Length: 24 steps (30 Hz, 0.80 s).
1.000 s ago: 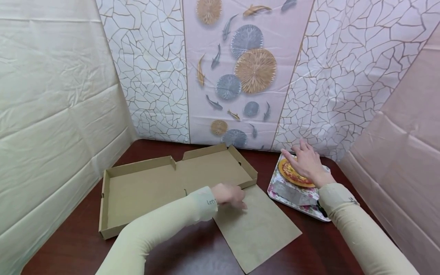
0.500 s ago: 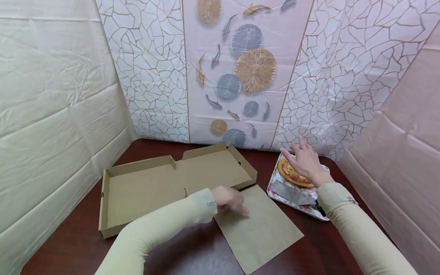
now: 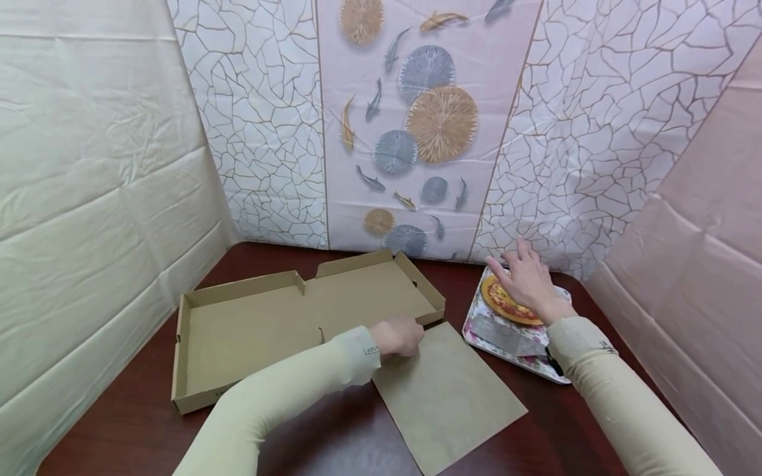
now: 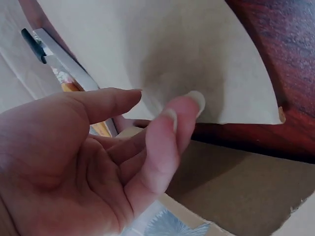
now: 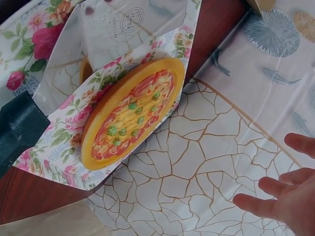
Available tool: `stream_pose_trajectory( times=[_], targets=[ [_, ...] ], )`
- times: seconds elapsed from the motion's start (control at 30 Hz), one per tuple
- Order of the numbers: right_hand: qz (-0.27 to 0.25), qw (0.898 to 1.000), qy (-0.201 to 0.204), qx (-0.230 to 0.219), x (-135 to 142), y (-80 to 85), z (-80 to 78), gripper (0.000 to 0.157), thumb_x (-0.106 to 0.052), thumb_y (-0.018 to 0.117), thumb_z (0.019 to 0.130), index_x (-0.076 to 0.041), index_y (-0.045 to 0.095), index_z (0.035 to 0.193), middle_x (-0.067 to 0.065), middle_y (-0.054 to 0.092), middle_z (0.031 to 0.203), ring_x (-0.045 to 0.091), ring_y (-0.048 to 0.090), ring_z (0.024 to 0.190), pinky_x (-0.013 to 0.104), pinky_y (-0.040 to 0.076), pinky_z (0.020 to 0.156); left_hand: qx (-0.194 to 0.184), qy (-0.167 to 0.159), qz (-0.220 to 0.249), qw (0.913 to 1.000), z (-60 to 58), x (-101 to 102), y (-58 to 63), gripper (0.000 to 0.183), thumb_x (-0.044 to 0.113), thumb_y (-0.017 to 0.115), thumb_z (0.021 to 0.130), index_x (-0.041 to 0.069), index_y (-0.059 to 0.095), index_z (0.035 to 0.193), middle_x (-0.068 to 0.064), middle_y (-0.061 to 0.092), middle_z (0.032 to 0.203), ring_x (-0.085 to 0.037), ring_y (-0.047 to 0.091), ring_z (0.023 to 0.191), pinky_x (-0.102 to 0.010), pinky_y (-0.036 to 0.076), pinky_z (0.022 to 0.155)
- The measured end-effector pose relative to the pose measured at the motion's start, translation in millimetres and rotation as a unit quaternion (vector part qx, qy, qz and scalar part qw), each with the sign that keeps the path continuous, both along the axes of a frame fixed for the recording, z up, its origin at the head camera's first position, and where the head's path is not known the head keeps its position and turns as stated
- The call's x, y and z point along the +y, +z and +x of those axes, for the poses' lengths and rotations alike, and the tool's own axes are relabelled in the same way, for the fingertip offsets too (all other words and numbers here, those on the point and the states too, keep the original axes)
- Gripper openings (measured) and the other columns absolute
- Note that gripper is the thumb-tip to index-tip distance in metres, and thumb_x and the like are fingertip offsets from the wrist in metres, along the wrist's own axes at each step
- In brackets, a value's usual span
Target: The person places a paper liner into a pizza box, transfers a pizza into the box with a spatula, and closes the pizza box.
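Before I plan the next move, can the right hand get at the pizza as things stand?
Likely yes: the right hand is close by, holding nothing, and the pizza lies uncovered on the floral tray; the cleaver sits beside it, not over it.

On my feed I count one box [image 3: 250,330] centre-left, one paper sheet [image 3: 455,403] lower centre (layers unclear); right: one tray [image 5: 69,167], one pizza [image 5: 135,115], one knife [image 5: 118,37].
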State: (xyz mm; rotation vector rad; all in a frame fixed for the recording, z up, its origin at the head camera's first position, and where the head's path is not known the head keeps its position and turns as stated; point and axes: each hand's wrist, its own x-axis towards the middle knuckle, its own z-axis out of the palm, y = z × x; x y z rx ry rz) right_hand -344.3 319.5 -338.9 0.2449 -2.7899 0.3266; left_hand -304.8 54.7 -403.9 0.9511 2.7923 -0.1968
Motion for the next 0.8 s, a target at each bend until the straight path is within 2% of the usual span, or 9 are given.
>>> stream_pose_trajectory(
  times=[0.13,0.53,0.8],
  targets=[
    [0.005,1.000,0.002,-0.002,0.1,-1.4,-0.3,0.076,-0.058,0.026,0.100,0.005,0.045,0.138,0.031,0.006,0.158,0.059,0.020,0.135,0.078,0.023,0.097,0.001,0.005,0.002,1.0000,-0.7,2.5,-2.9,0.012,0.016,0.056,0.095,0.013,0.067,0.092,-0.001,0.061,0.079,-0.013,0.052,0.067,-0.024,0.043,0.060],
    [0.026,1.000,0.005,0.000,1.3,2.0,1.7,0.073,-0.057,0.030,0.100,0.000,0.036,0.146,0.033,0.010,0.157,0.056,0.020,0.137,0.073,0.022,0.102,-0.050,0.055,0.025,0.9969,-3.0,5.5,-0.4,0.011,0.011,0.056,0.094,0.011,0.059,0.083,-0.005,0.059,0.077,-0.017,0.056,0.064,-0.027,0.048,0.046],
    [0.025,1.000,0.000,-0.001,0.3,-1.5,0.1,0.074,-0.059,0.030,0.099,-0.001,0.038,0.145,0.032,0.012,0.157,0.054,0.020,0.137,0.075,0.023,0.101,0.005,0.050,0.008,0.9987,-6.9,11.0,-5.9,0.011,0.016,0.055,0.092,0.014,0.060,0.084,0.000,0.060,0.077,-0.013,0.051,0.067,-0.027,0.046,0.059]
  ],
)
